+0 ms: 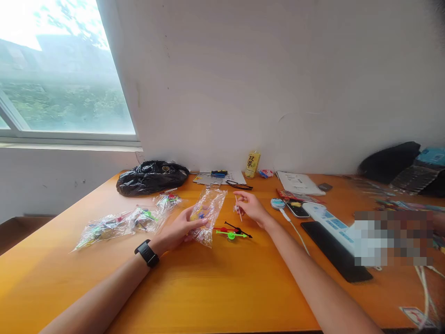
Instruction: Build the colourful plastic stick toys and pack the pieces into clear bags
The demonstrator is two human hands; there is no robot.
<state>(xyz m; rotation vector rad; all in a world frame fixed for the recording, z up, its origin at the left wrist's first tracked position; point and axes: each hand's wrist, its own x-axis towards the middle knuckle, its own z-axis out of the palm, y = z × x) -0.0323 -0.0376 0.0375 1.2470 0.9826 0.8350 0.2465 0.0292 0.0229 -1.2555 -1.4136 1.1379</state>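
Note:
My left hand (184, 227), with a black watch on its wrist, is closed around a clear plastic bag (212, 204). Small yellow and blue pieces show inside the bag. To the right, my right hand (251, 208) pinches a thin white stick (239, 208) held near upright. Between the hands, red, black and green plastic clock hands (233, 231) lie on the wooden table. Left of my left hand rest several clear bags (114, 225) of colourful small parts.
A black plastic bag (153, 177), a yellow bottle (252, 164), glasses (239, 185) and papers (301, 183) line the wall side. On the right lie a white power strip (330, 223), a dark flat slab (335, 250) and cables (423, 290). A blurred patch hides part of that side.

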